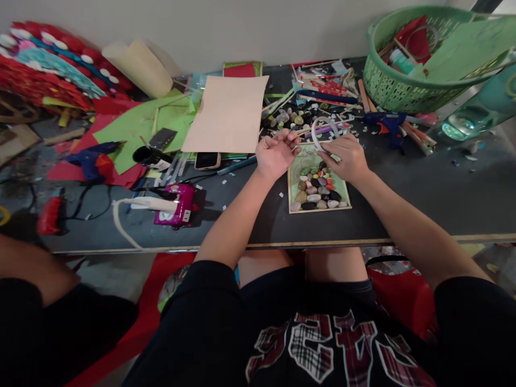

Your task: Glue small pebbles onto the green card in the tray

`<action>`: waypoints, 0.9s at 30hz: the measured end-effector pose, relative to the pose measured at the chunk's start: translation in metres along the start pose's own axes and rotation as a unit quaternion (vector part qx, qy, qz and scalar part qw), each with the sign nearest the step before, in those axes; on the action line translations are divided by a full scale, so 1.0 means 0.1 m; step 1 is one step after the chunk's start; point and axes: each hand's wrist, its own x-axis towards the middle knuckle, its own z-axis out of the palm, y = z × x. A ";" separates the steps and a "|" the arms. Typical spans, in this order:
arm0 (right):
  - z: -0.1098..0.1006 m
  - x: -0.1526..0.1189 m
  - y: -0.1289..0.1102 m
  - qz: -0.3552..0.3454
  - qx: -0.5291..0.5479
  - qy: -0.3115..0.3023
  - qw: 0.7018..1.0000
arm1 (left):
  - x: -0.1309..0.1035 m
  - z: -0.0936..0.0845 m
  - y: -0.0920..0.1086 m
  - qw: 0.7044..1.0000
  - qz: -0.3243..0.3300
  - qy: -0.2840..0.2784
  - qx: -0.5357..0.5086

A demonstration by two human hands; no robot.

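Observation:
My right hand [345,157] grips a thin white ring [318,135], which looks like a nearly used-up roll of tape, between thumb and fingers. Beside it, my left hand [276,154] is turned palm up, its fingers loosely curled and apart; nothing shows clearly in them. Both hands are over the far part of a small green panel [342,188] with a pale wooden frame. Rows of pebbles [313,198] cover its near half, with smaller coloured stones above them. My hands partly hide the panel's far edge.
Behind lie loose stones [296,115], paper scraps, a beige sheet [228,115] and a phone [208,160]. Blue glue guns [389,124] [91,161] lie on both sides. A purple power socket [179,206], green basket [403,91] and water bottle [463,121] stand around. Another person's arm [34,266] is at left.

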 end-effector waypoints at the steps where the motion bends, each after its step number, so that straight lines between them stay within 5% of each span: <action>1: 0.00 0.00 0.00 0.002 -0.003 -0.007 1.000 | 0.00 -0.01 -0.02 1.000 0.009 -0.009 0.002; 16: 0.00 -0.01 0.01 0.008 0.003 -0.036 0.999 | 0.02 0.11 0.00 0.994 -0.035 0.041 -0.100; 21: 0.01 -0.02 0.02 -0.016 -0.008 -0.006 1.000 | -0.03 0.24 -0.04 0.989 0.082 0.058 0.104; 27: 0.02 -0.03 0.02 0.018 -0.022 0.005 1.000 | -0.13 0.38 0.07 0.894 0.235 0.042 0.378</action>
